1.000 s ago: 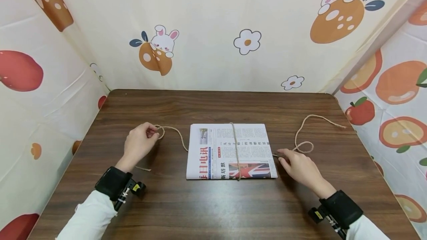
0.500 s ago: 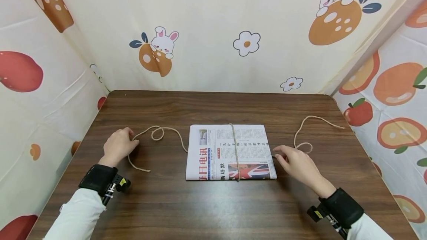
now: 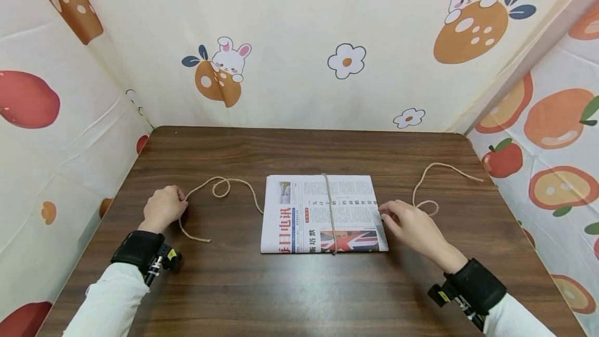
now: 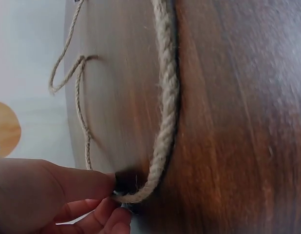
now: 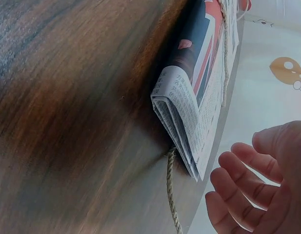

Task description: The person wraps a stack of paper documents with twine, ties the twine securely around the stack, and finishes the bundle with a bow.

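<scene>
In the head view, the folded paper (image 3: 309,220) is laid flat near the middle of the desk (image 3: 304,295). It is crossed from back to front by a strand of rope (image 3: 331,212). More rope is spread out on both sides, and a loop is left in the left part. The left hand (image 3: 164,208) is placed well to the left of the paper. The right hand (image 3: 408,224) is held by the paper's right edge.

In the left wrist view, the rope is pinched by the left hand, between thumb and finger. To be laid out well, it should be pinched softly, without twists, and the loop should be smoothed away.

In the right wrist view, nothing is held by the right hand. Its fingers are loosely bent, and a gap is seen between them and the paper. Rope is seen coming out from under the paper. If the rope is pulled, the paper is best pressed down lightly, so that it is not dragged.
</scene>
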`<state>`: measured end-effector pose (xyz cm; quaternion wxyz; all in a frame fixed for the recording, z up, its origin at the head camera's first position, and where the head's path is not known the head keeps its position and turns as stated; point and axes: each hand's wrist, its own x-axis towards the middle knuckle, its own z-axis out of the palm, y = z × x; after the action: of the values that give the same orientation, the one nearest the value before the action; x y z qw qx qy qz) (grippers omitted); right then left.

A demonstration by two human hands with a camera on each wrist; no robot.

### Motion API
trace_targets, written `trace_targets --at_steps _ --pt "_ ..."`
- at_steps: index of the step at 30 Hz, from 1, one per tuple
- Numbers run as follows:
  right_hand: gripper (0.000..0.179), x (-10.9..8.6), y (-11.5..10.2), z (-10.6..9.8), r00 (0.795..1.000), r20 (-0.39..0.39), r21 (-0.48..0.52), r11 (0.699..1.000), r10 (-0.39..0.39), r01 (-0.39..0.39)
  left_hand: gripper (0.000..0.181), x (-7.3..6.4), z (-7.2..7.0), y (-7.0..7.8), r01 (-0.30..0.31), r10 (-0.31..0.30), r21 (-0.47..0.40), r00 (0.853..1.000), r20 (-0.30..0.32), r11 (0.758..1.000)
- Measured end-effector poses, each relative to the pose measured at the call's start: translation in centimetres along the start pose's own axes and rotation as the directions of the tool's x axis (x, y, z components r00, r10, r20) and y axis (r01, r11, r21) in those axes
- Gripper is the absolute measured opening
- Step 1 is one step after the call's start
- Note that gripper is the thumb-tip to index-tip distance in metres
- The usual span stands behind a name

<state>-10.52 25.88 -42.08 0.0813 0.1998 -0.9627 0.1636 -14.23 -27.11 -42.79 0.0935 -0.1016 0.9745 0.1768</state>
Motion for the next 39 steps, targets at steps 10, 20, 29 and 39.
trace_targets --at_steps 10,20,29,39 --pt "0.01 0.5 -0.1 0.3 0.998 -0.039 0.006 0.998 -0.057 0.058 0.013 -0.9 -0.8 1.0 -0.103 0.097 -0.09 0.993 -0.071 0.991" --pt "0.011 1.5 -0.4 -0.2 0.995 -0.05 0.003 0.997 -0.082 0.082 0.007 -2.6 -2.2 5.4 -0.374 0.318 -0.175 0.905 -0.281 0.911" --pt "0.011 2.3 -1.3 -0.4 0.99 -0.059 0.029 0.991 -0.127 0.129 0.005 -3.9 -3.2 9.9 -0.462 0.377 -0.274 0.873 -0.31 0.843" --pt "0.012 3.5 -3.3 0.1 0.986 -0.015 0.054 0.985 -0.166 0.167 0.009 -4.2 -2.9 14.6 -0.494 0.407 -0.467 0.87 -0.28 0.733"
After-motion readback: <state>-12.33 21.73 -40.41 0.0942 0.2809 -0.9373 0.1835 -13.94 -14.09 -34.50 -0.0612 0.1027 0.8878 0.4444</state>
